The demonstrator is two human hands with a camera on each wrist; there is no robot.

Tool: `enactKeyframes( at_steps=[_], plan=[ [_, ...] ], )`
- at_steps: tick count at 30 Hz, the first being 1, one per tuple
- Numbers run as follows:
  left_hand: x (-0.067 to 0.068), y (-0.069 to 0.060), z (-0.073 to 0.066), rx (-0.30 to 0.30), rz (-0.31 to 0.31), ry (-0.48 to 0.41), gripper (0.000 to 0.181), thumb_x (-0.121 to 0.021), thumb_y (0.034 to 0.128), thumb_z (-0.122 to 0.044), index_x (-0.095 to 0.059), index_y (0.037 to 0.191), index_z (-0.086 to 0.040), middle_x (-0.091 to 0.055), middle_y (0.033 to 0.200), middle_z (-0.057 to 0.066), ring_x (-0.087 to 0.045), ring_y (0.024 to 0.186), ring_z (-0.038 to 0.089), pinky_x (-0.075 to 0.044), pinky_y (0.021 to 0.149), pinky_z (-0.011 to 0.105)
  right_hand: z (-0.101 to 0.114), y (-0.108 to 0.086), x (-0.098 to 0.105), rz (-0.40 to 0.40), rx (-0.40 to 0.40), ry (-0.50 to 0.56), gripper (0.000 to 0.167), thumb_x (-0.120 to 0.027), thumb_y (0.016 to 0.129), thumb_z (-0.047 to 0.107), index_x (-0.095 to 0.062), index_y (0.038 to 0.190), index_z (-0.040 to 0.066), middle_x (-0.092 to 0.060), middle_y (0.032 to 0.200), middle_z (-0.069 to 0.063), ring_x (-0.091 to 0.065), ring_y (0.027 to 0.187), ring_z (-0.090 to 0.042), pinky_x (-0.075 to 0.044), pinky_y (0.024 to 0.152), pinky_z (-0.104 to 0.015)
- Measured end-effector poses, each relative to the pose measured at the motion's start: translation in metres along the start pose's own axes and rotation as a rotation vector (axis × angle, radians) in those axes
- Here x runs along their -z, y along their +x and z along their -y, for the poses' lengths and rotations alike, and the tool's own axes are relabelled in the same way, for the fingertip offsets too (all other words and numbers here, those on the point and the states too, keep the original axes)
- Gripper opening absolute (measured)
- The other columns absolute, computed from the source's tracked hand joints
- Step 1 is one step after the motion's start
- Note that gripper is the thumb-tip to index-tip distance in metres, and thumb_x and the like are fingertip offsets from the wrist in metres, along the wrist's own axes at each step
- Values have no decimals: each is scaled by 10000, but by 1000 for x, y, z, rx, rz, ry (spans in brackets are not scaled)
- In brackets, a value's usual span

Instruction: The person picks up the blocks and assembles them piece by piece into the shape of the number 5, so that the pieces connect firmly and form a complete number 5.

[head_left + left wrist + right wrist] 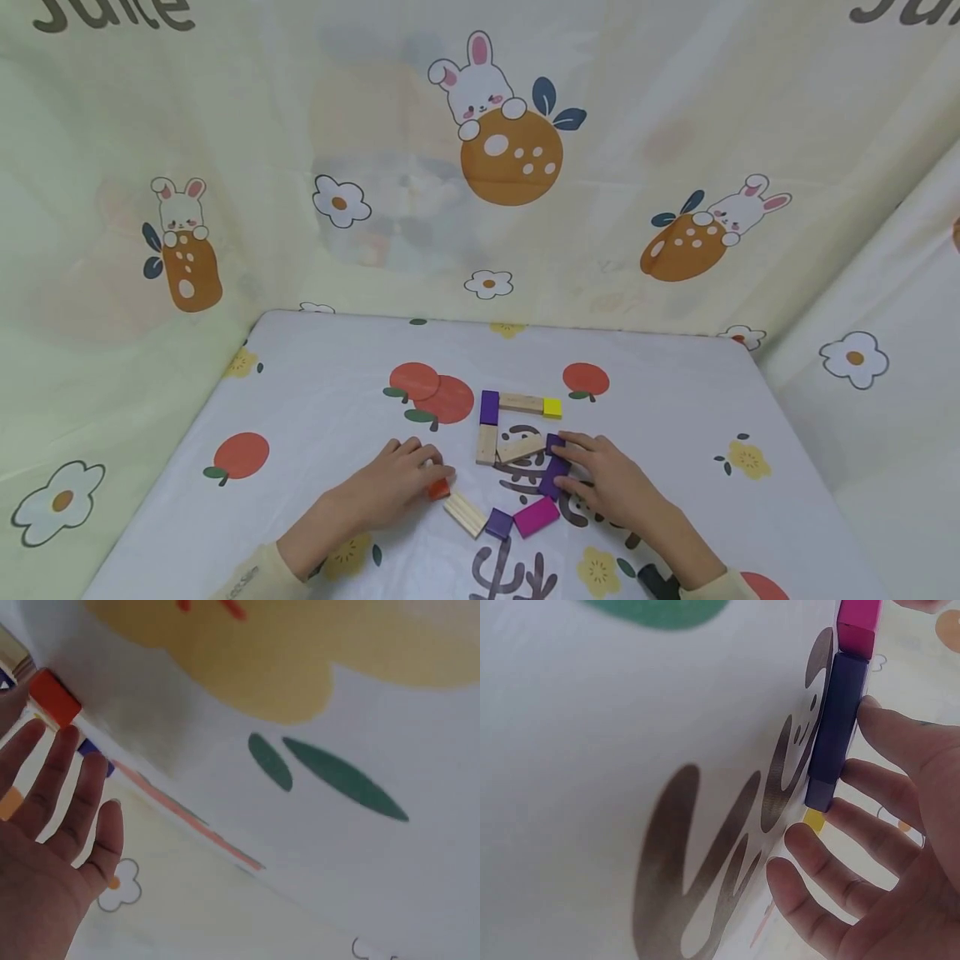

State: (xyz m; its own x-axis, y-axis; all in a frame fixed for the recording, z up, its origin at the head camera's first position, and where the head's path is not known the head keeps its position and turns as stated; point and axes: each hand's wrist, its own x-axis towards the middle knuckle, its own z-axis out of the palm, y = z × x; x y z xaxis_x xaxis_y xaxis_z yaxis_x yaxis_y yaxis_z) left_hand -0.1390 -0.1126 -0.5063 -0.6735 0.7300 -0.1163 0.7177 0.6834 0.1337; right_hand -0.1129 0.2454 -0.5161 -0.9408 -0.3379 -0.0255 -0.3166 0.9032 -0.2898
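Observation:
My left hand (pixel 401 479) pinches a small red block (pixel 438 489) at the left end of a curved row. In the left wrist view, the thumb and nearest fingers meet the red block (pixel 55 697), the other fingers spread apart. On the right, my right hand (pixel 611 483) touches the outer side of a purple block (pixel 553 477) and a smaller dark purple block (pixel 553 443) at its far end. The right wrist view shows the thumb and fingertips of the right hand (pixel 900 832) against the long dark purple block (pixel 840 712), fingers loosely extended.
The row includes ribbed wooden pieces (pixel 465 514), a purple block (pixel 498 523) and a magenta block (pixel 536 517). Farther back are another purple block (pixel 489 407), wooden blocks (pixel 521 403) and a yellow cube (pixel 552 408). A black object (pixel 657 581) lies by the right wrist.

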Motion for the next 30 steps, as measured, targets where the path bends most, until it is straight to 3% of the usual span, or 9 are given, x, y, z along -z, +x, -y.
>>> enactKeyframes(
  at_steps=[5,14,21,30],
  plan=[
    [4,-1,-3,11,-1,-20,420,-808,946,-351,-718,1353,-298,-700,1298,-33,-586,1205,189,-561,1050,481,-1,0,0,-1,2,-1,473,-754,977,387,-709,1392,167,-604,1546,-96,-610,1339,-379,-572,1064,-577],
    [1,1,-4,10,-14,-27,384,-811,944,-277,-740,1321,-296,-719,1243,-30,-599,1146,167,-581,1001,401,-2,0,-2,9,4,6,480,-747,981,392,-700,1404,170,-595,1555,-100,-596,1360,-403,-550,1086,-608],
    [-1,3,-2,-36,-46,-22,342,-783,969,-240,-744,1306,-287,-717,1242,-27,-604,1141,167,-579,978,361,-3,0,-3,4,0,6,481,-751,977,395,-702,1402,174,-597,1553,-96,-601,1351,-390,-567,1071,-586],
    [-3,3,-3,-34,-34,-25,355,-775,976,-221,-735,1322,-290,-711,1250,-35,-599,1140,163,-579,987,355,-2,0,-2,6,3,3,481,-755,974,392,-702,1401,177,-597,1553,-86,-618,1313,-358,-589,1045,-559]
  ],
)
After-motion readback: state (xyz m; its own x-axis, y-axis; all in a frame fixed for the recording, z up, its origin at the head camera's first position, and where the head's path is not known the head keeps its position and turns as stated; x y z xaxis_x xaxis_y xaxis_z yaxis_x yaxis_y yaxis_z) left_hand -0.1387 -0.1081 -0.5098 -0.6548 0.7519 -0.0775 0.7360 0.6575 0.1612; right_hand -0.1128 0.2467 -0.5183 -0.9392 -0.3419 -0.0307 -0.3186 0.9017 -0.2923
